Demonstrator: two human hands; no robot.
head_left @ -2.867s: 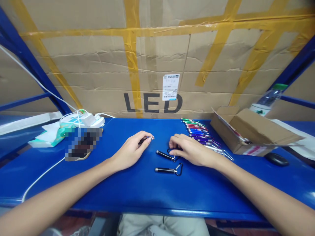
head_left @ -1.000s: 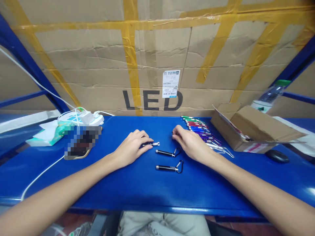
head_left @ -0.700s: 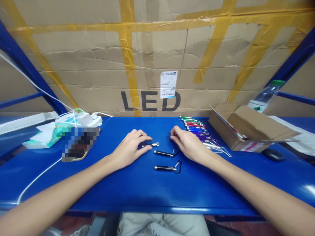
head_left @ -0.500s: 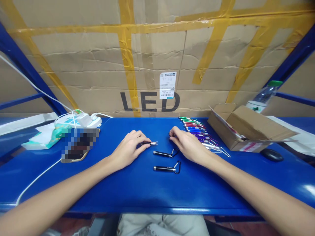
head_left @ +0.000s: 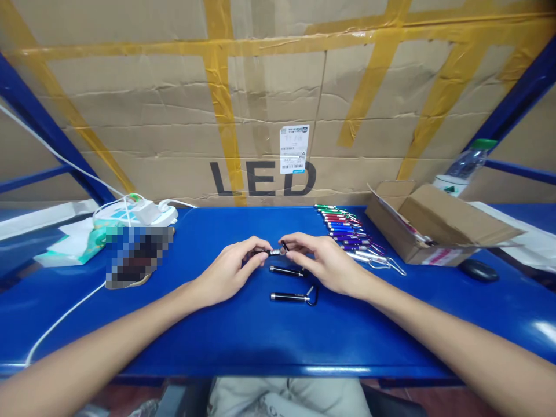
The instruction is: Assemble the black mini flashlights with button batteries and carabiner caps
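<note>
Pinched in my left hand (head_left: 234, 263) is a small black keychain flashlight (head_left: 273, 252), its silver end pointing right. My right hand (head_left: 319, 258) has thumb and fingers closed on a small black carabiner clip (head_left: 284, 246), which meets the flashlight's silver ring end. Whether the clip is hooked through the ring, I cannot tell. Just below lies a second black flashlight (head_left: 286, 271), its right end partly hidden by my right hand. Nearer me rests a third black flashlight (head_left: 290, 297) with its own carabiner (head_left: 313, 295) attached.
A row of coloured flashlights (head_left: 341, 227) lies right of centre. Beyond it stand an open cardboard box (head_left: 417, 255), a black mouse (head_left: 478, 270) and a bottle (head_left: 464, 165). To the left are a phone (head_left: 139, 258), tissues (head_left: 73, 246) and a power strip (head_left: 163, 217). A large carton (head_left: 174, 127) walls the back.
My right hand has moved left with the clip, bringing it to the flashlight's ring end. My left hand has shifted slightly right with the flashlight.
</note>
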